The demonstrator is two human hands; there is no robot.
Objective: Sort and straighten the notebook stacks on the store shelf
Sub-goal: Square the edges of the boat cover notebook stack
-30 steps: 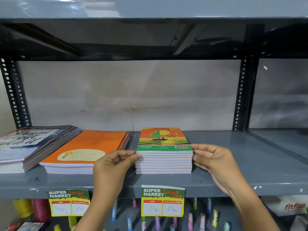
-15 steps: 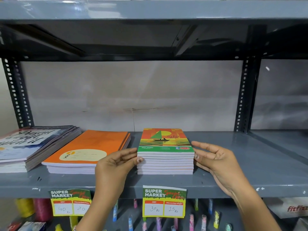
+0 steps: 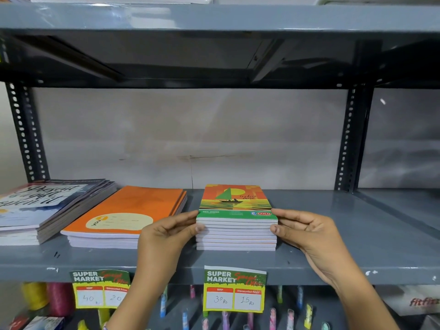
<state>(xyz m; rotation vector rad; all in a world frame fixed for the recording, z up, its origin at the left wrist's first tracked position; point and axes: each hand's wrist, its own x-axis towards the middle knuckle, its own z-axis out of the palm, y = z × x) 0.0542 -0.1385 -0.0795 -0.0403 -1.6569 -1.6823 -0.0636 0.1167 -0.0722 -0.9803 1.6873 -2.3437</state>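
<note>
A stack of small notebooks (image 3: 235,206) with a sailboat cover and a green band stands squared on the grey shelf (image 3: 333,234). My left hand (image 3: 166,236) presses its fingertips against the stack's left front corner. My right hand (image 3: 307,232) presses against the right front corner, thumb on the side, fingers at the top edge. Left of it lies a stack of orange notebooks (image 3: 128,213), slightly fanned at its far edge. Further left is a skewed stack of grey lettered notebooks (image 3: 40,206).
Two price tags hang on the shelf's front lip: 30/15 (image 3: 234,289) under the small stack, 40/20 (image 3: 100,289) to the left. Perforated uprights (image 3: 347,139) stand at both sides. Pens (image 3: 223,315) and thread spools (image 3: 47,298) hang below. The upper shelf (image 3: 214,17) is overhead.
My right hand, which had opened slightly away from the stack, has closed back against its right corner. My left hand stays at the left corner. The view has shifted slightly.
</note>
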